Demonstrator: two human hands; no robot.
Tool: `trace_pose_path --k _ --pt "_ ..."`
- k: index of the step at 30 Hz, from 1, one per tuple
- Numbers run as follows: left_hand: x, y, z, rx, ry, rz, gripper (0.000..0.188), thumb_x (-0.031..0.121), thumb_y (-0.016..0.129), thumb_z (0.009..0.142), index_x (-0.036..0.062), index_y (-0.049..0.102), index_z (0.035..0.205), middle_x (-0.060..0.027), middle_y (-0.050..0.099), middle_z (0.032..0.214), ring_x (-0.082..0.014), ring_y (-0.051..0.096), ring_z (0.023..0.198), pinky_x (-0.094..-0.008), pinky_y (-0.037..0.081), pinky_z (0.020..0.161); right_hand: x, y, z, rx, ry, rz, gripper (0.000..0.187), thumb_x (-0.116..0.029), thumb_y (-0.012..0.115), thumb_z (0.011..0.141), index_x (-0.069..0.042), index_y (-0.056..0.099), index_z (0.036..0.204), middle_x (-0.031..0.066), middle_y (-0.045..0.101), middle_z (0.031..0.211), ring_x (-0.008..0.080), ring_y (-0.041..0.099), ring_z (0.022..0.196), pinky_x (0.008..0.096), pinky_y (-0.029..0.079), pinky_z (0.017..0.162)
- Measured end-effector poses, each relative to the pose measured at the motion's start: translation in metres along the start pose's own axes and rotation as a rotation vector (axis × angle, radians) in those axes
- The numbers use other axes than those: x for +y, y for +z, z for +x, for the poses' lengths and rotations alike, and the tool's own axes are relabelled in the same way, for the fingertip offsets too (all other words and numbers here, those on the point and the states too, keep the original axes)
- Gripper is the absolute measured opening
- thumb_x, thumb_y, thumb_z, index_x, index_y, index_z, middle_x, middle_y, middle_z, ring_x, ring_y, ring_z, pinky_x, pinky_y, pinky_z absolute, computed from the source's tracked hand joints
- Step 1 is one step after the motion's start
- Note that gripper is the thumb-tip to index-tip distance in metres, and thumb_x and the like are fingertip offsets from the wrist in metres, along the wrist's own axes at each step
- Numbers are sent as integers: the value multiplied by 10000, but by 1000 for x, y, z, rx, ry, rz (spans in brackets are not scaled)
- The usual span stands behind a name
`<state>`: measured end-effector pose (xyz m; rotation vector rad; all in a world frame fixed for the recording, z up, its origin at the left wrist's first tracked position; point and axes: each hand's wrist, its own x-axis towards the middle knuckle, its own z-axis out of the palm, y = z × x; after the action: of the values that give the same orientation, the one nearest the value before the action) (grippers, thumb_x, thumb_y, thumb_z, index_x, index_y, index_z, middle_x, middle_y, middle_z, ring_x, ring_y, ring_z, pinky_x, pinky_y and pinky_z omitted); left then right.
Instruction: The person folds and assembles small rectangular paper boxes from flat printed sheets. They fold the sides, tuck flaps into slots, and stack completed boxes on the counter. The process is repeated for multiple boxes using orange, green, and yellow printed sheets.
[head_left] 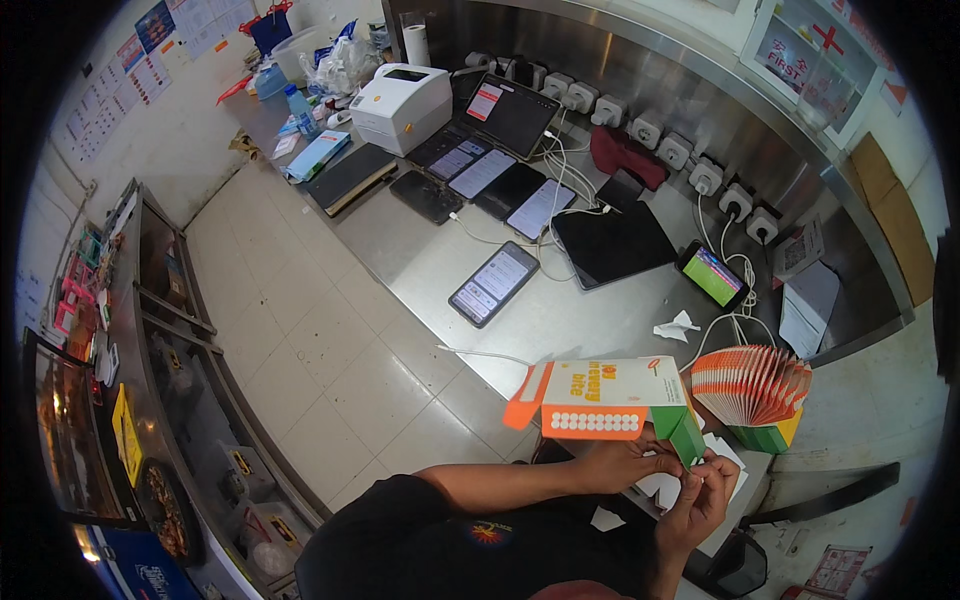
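Note:
I hold a printed cardboard box (605, 385), cream with orange and green panels, at the lower right. Its orange flap sticks out to the left, and the green end flap (682, 432) points down toward my fingers. My left hand (643, 462) is closed on the green end from the left, its fingers partly hidden by the box. From the right, my right hand (706, 494) pinches the tip of the same green flap. Beside the box a fanned stack of orange-and-white folded cartons (752, 385) stands on the counter.
On the steel counter (400, 255) lie several phones, with one phone (494, 284) nearest the box. A black tablet (614, 245), white charging cables, a crumpled paper scrap (677, 326) and a white label printer (402, 107) are there too. A dark chair (820, 500) stands at right.

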<state>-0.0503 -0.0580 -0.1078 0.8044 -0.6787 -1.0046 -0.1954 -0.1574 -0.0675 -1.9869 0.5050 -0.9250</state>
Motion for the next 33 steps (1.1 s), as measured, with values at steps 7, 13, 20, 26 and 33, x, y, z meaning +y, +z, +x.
trace_pose_path --k 7,13,20,26,33 --pt "-28 -9 -16 78 -89 12 169 153 743 1095 67 752 1240 -27 777 1193 -114 712 1102 -314 580 939 5 -6 -5 -102 71 128 173 -149 774 1074 8 702 1077 111 501 1199 241 601 1149 350 514 1010" --pt "-54 1 -19 297 3 -141 225 162 696 1124 53 736 1317 -74 774 1263 -147 720 1143 -335 582 939 10 1 2 21 103 203 170 1 862 939 -27 706 997 134 536 1296 214 619 1158 308 542 958" --pt "-9 12 -5 179 356 322 243 139 659 1136 -29 735 1295 -146 789 1235 -189 735 1157 -340 562 969 2 -4 9 7 -400 -437 233 -9 868 929 -42 656 1021 235 579 1514 372 645 1268 395 591 934" --pt "-14 14 -6 118 270 32 354 42 653 1138 -23 593 1481 -122 698 1399 -161 657 1306 -348 520 1122 22 -10 9 14 -522 -503 371 -31 827 986 -62 610 1285 267 609 1526 476 627 1305 523 604 986" --pt "-10 13 -13 140 199 -77 605 229 633 1171 21 335 1655 -75 608 1498 -154 642 1323 -326 519 1119 24 -19 5 -27 -534 -502 375 9 743 1013 -85 582 1339 258 610 1519 492 624 1348 581 586 1074"
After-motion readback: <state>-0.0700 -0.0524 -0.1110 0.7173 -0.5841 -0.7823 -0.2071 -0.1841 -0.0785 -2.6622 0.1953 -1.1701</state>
